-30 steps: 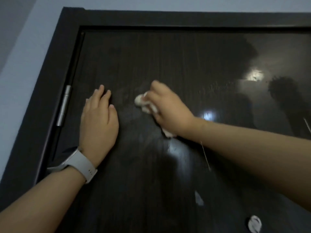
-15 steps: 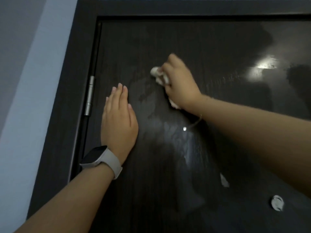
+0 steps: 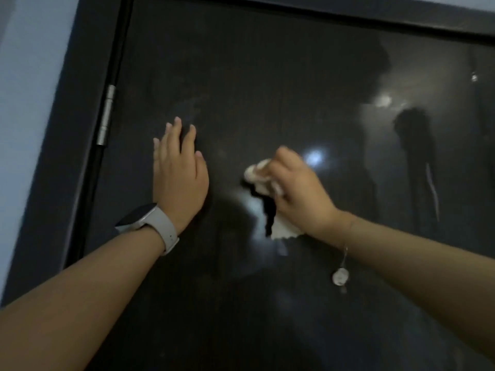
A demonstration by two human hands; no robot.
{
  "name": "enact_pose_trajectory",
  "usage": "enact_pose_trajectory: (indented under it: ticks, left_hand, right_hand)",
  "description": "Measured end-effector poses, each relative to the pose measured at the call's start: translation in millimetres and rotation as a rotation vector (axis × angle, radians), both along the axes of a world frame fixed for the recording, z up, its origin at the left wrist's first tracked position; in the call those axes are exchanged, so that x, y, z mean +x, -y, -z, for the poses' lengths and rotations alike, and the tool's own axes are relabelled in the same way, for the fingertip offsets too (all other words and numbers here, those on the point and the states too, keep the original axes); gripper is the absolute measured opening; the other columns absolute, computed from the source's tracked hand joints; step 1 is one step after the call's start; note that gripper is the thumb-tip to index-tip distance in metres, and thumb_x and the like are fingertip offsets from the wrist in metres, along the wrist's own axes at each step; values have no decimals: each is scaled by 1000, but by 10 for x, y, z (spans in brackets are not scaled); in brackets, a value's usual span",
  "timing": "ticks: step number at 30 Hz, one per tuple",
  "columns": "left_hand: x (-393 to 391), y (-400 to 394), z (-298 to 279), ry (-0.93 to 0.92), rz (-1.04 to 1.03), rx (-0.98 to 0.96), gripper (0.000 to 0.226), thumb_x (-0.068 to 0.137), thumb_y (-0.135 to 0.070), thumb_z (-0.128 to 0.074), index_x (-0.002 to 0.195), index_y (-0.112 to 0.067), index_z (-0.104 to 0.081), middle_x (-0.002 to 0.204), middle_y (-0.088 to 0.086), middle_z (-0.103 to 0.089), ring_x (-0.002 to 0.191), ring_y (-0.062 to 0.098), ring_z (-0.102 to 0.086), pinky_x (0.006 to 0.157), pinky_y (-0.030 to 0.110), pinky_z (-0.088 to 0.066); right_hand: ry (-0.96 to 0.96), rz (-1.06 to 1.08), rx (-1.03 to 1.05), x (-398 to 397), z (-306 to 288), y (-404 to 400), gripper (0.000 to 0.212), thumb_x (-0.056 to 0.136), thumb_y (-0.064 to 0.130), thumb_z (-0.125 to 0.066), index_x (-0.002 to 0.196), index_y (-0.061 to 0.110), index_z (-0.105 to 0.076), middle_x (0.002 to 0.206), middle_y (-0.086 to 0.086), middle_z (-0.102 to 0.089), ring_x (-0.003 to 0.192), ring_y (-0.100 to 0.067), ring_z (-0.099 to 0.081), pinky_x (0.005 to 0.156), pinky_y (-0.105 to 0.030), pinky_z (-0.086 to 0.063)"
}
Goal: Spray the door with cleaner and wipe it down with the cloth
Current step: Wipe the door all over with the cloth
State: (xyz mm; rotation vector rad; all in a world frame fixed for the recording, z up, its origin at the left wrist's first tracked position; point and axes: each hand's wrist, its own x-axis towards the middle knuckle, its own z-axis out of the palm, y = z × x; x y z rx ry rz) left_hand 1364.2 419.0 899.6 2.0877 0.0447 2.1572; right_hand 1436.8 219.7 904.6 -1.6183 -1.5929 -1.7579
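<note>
Your left hand (image 3: 179, 174) lies flat, fingers straight, on the door (image 3: 267, 76); your right hand (image 3: 300, 194) grips the cloth (image 3: 261, 180) against it. No readable writing.

One dark door (image 3: 267, 76) fills the view, set in one dark frame (image 3: 88, 129) with one metal hinge (image 3: 106, 115) showing on its left edge. Two hands are on the panel: one left hand (image 3: 178, 178), flat with fingers straight, and one right hand (image 3: 300, 194), curled round one white cloth (image 3: 263, 180). One wristwatch (image 3: 150, 223) with a pale strap sits on the left wrist; one thin bracelet (image 3: 345, 250) hangs from the right wrist. One small round pale object (image 3: 340, 277) shows on the door below the right wrist; what it is cannot be told. Two bright light reflections (image 3: 314, 158) shine on the glossy surface.
</note>
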Motion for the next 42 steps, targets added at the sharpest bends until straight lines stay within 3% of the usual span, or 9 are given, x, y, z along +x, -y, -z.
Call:
enact_pose_trajectory:
  ticks: [3,7,11,16,22,28,32,36,42]
  left_hand:
    - [120,576,-124,-12,-17,142,45,103,-15,-38,148,-10,-38,160,11,-23,149,25,-16,122,43,-7]
    - [484,1447,-349,16,-5,258,44,102,-16,-40,145,-10,-43,157,9,-31,146,25,-25,120,42,-16]
    - [990,2158,-556,9,4,242,47,102,-20,-41,148,-13,-38,159,7,-28,147,23,-22,121,39,-13]
    - [1436,2340,-687,35,-153,206,48,102,-23,-38,148,-9,-37,158,10,-30,147,25,-24,121,42,-14]
    - [1465,2271,-668,110,-172,181,51,100,-18,-32,148,-2,-35,156,12,-32,146,26,-25,121,42,-13]
    - [1436,2223,-664,89,-152,154,49,100,-10,-39,148,-2,-34,157,11,-31,147,24,-23,122,39,-11]
    - [1444,2245,-666,87,-151,156,50,100,-11,-37,149,-2,-32,158,11,-30,148,24,-22,122,39,-10]
    - [1465,2247,-654,95,-170,157,50,99,-10,-37,148,0,-34,156,13,-32,147,26,-25,122,41,-13]
    - [1500,2269,-693,123,-195,176,50,95,-10,-37,144,2,-40,153,16,-37,144,29,-31,120,44,-20]
  right_hand:
    - [-43,-31,263,131,-304,692,12,83,-4,-58,93,1,-62,92,-8,-47,83,-24,-52,71,-24,-39]
    - [-131,-51,415,568,-450,1529,7,88,0,-59,92,4,-63,92,-4,-46,82,-21,-53,70,-22,-40]
    - [-199,-62,521,1077,-538,2215,7,89,4,-60,94,6,-65,93,0,-46,82,-16,-53,67,-11,-35]
    - [-197,30,585,1609,-911,2701,7,90,3,-58,95,0,-62,99,-8,-47,89,-24,-52,70,-16,-30]
    - [-113,67,702,1581,-1269,2177,20,74,-10,-55,93,-2,-59,108,-23,-49,95,-38,-51,78,-32,-34]
    - [114,27,146,1285,-1187,1610,12,82,3,-62,93,0,-60,99,-18,-50,89,-28,-50,76,-34,-40]
    - [-17,83,590,1574,-1633,2223,13,81,-2,-59,93,0,-60,108,-22,-50,96,-38,-53,77,-35,-37]
    - [-219,156,913,1614,-1730,2318,24,87,-1,-52,110,0,-58,126,-18,-45,110,-33,-49,88,-29,-36]
    - [-8,76,552,1144,-1696,1270,22,78,-2,-58,99,4,-59,117,-15,-48,103,-30,-50,83,-33,-40]
